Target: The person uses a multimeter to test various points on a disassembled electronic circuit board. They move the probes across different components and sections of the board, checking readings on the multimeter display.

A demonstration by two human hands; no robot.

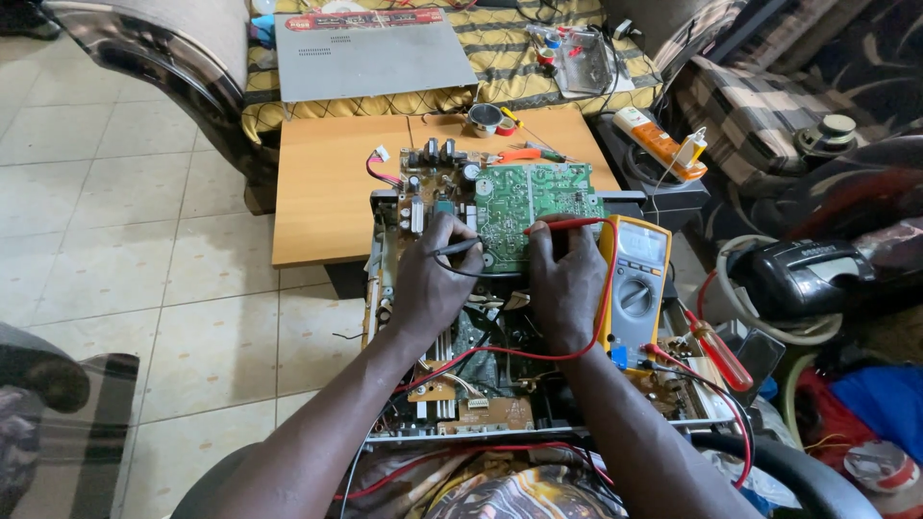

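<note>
Probing is under way: the left hand point(430, 279) is pinching the black probe point(460, 247) and the right hand point(567, 279) the red probe point(567, 225) on the green circuit board point(534, 207), lying atop the opened chassis point(538, 413) beside the yellow meter point(636, 279); reassembly appears outstanding.

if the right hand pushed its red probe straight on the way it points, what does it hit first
Most likely the green circuit board: the right hand aims the red probe leftward, low over it, though depth is unclear.
</note>
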